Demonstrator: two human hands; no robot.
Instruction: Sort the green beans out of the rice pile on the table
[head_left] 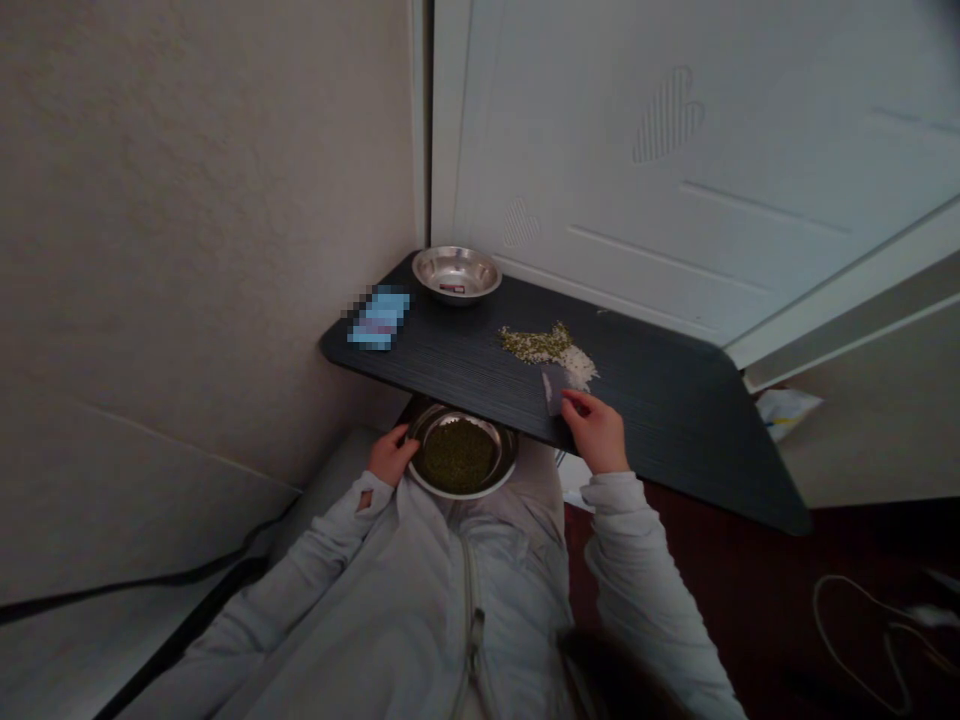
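My left hand (391, 456) grips the left rim of a metal bowl (461, 494) on my lap, just below the table's front edge. Small green beans (459, 455), which look like mung beans, fill its bottom. Over the table, my right hand (595, 428) pinches a thin, grey, see-through piece (554, 388), like a card or small plastic bag; its exact kind is unclear. Beyond it lies a pile of mixed green beans and pale grains (536, 345). White grains (577, 364) that look like rice gather at the pile's right side, close to the grey piece.
A second metal bowl (457, 262) stands at the back left of the dark table (675, 420), with a small dark and red item inside. Left of it lies a phone-like blue, pixelated rectangle (380, 319). A white cable (825, 620) lies on the floor at right.
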